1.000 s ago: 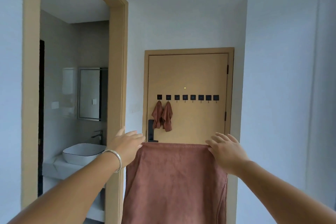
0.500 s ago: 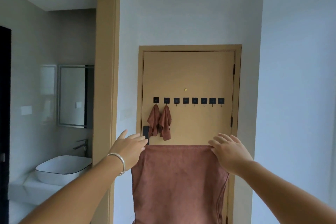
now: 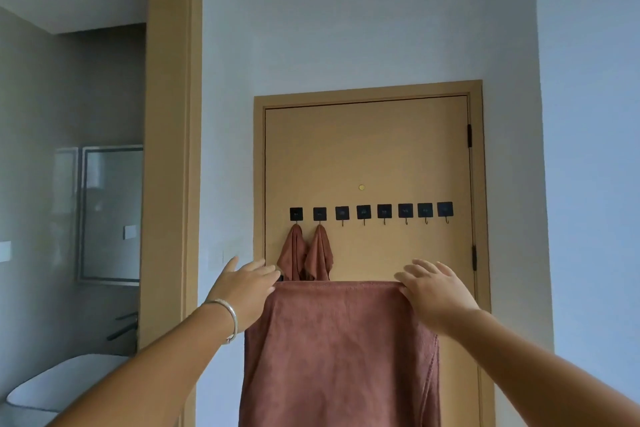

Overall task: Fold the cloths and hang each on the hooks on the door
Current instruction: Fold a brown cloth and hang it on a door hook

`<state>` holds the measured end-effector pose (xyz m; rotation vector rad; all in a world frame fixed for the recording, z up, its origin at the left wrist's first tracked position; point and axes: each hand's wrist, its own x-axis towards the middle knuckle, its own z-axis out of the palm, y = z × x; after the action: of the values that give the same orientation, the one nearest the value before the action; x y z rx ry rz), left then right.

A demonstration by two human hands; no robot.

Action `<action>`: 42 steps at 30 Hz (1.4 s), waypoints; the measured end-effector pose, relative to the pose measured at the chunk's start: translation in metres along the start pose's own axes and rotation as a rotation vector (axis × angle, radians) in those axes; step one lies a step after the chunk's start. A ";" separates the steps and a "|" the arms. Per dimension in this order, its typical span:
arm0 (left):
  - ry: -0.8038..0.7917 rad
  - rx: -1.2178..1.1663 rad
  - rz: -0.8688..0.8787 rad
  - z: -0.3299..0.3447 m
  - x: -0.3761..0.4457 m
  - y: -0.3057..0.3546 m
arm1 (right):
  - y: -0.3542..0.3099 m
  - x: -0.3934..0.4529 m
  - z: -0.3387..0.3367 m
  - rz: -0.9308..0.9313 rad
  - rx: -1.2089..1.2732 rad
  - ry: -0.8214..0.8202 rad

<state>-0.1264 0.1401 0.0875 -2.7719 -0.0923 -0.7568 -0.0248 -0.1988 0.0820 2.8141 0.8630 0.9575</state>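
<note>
Now you stand nearer the door [image 3: 367, 149] than a second ago; your left hand [image 3: 247, 288] and right hand [image 3: 433, 288] each pinch a top corner of the spread cloth [image 3: 339, 350]. Two cloths [image 3: 306, 256] hang already on the left hooks [image 3: 384, 211], so this one needs folding before the third.

- Six bare hooks [image 3: 394, 212] on the door [image 3: 367, 149], open to approach.
- Two leftmost hooks taken by hung cloths [image 3: 306, 255].
- Stretched brown cloth [image 3: 339, 350] screens the lower door.
- Door frame post [image 3: 169, 149] stands left.
</note>
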 end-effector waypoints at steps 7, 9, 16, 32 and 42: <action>0.049 -0.028 -0.050 0.028 0.107 -0.007 | 0.039 0.096 0.036 0.061 -0.003 0.059; 0.021 -0.021 -0.038 0.045 0.127 -0.010 | 0.046 0.113 0.052 0.053 -0.008 0.052; 0.013 -0.046 -0.001 0.110 0.204 -0.021 | 0.065 0.176 0.115 0.044 -0.047 0.031; 0.091 -0.093 0.075 0.246 0.458 -0.074 | 0.122 0.400 0.246 0.113 -0.125 0.057; 0.111 -0.165 0.010 0.315 0.554 -0.080 | 0.150 0.491 0.324 0.106 -0.106 0.129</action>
<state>0.4951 0.2981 0.1263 -2.8740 0.0057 -0.9540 0.5564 -0.0274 0.1218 2.7570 0.6580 1.1732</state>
